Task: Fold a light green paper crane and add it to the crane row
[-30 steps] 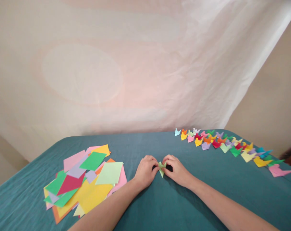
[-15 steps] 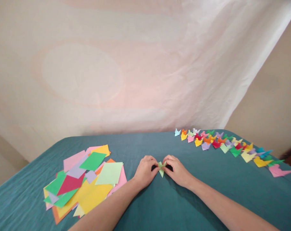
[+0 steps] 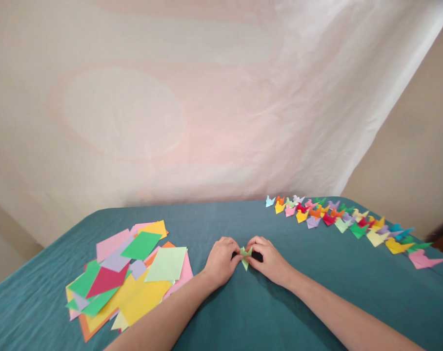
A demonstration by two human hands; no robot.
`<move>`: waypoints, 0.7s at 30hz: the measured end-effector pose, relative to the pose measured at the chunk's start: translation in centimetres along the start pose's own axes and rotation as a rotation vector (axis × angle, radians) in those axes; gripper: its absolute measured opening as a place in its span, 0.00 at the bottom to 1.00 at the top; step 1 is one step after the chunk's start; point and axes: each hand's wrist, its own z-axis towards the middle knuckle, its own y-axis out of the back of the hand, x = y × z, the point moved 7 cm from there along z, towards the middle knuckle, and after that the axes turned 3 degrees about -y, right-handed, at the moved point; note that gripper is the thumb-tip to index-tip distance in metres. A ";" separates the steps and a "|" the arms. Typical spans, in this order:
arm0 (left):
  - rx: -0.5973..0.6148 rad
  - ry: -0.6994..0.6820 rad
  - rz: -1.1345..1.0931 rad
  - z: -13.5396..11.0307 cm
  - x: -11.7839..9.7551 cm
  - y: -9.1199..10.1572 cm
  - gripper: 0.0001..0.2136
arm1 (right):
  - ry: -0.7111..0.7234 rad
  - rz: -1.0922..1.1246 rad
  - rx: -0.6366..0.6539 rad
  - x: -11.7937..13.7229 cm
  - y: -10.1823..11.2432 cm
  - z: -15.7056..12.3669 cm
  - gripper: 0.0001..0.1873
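Between my two hands, a small light green folded paper (image 3: 245, 263) is held just above the table's middle, one point hanging down and others sticking up. My left hand (image 3: 222, 261) pinches its left side between thumb and fingers. On its right side, my right hand (image 3: 267, 257) grips it the same way, thumb beneath and index finger above. The fingertips cover parts of the folds.
To the left lies a loose pile of coloured paper sheets (image 3: 144, 297), with a pale green square (image 3: 166, 264) on top. Several folded paper birds (image 3: 378, 237) stand in slanting rows along the right. A teal cloth (image 3: 221, 317) covers the table, and a pale sheet (image 3: 207, 107) hangs behind.
My right hand has shifted very slightly left and the folded paper has tilted a little. My left hand stays nearly where it was.
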 end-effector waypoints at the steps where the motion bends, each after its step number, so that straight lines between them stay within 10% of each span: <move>1: 0.000 0.001 0.001 0.0 0.0 0.0 0.02 | -0.004 0.002 0.006 0.0 0.0 0.0 0.02; 21: -0.002 0.027 -0.034 0.0 0.0 0.1 0.02 | -0.022 -0.029 0.072 0.0 -0.1 -0.2 0.21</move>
